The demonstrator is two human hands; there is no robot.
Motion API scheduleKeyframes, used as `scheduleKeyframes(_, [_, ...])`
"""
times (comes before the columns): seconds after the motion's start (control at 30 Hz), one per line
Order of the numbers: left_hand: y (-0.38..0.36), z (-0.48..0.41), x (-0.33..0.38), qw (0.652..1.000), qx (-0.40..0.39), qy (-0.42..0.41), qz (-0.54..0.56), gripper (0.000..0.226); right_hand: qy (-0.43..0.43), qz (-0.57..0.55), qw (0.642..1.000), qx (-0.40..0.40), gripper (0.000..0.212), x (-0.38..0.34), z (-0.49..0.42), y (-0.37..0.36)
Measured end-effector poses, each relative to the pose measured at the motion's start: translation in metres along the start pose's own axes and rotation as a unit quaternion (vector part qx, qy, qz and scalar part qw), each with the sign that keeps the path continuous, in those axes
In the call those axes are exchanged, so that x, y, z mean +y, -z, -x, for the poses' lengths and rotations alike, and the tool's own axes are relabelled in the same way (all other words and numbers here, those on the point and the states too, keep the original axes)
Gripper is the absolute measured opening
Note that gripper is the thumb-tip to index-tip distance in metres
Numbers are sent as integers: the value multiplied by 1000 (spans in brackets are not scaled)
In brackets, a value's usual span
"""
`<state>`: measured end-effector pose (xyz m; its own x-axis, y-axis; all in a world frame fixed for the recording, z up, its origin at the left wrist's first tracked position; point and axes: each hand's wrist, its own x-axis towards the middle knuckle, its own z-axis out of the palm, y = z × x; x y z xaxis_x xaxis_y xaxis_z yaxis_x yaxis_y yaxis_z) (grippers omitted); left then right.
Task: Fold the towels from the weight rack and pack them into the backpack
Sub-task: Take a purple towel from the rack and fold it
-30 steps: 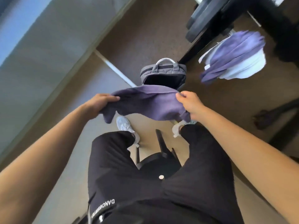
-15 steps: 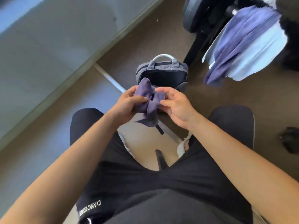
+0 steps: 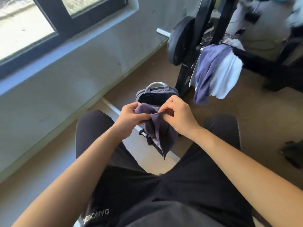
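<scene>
Left hand (image 3: 131, 116) and right hand (image 3: 177, 117) are pinching one towel (image 3: 162, 133) mid-fold above the backpack (image 3: 155, 95); rack towels (image 3: 211, 69) are hanging upper right, unpacked.

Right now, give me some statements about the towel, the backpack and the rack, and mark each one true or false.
1. The left hand and right hand both hold the towel. True.
2. The backpack is zipped shut. False: its top gapes open and the inside shows dark.
3. More cloth, the hung towels, drapes over the rack. True: purple and pale.
4. The towel is already packed. False: it hangs from the hands, outside the backpack.
</scene>
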<state>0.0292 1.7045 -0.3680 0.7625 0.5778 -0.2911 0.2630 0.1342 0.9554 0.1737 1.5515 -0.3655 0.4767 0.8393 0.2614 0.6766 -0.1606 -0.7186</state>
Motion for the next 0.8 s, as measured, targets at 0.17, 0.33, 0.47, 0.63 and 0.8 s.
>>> scheduleKeyframes(0.17, [10,-13,1,995,68,-60,-48,35,14,20,1000,0,10,0,-5,3])
scheduleKeyframes(0.33, [10,-21,-19,997,-9,-82,-5,28,-42,-38,997,-61,7,-2,-7,-12])
scheduleKeyframes(0.47, [13,-26,-35,996,-44,-70,26,20,-82,-105,988,-73,20,4,-7,-29])
scheduleKeyframes(0.63, [11,-25,-47,990,-79,-52,103,16,-102,-142,982,-67,13,3,-8,-37])
scheduleKeyframes(0.8, [9,-28,-53,990,-91,-51,92,14,-150,-213,965,-23,17,8,-3,-40])
